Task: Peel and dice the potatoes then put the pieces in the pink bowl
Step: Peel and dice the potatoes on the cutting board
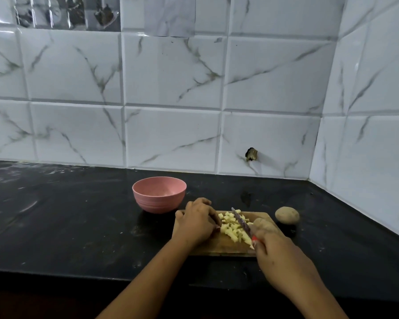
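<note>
A wooden cutting board (226, 248) lies on the black counter, with a heap of pale diced potato pieces (233, 226) on it. My left hand (197, 221) rests on the board, its fingers against the left side of the heap. My right hand (276, 256) grips a knife (241, 221), whose blade lies across the pieces. An unpeeled potato (264, 224) sits on the board's right end. Another unpeeled potato (287, 214) lies on the counter to the right. The pink bowl (159, 194) stands behind the board on the left, and no pieces show in it.
The black counter (67, 222) runs left and right, with its front edge near me. White marble-pattern tiled walls (171, 100) close off the back and right side. A small dark hole (251, 154) marks the back wall.
</note>
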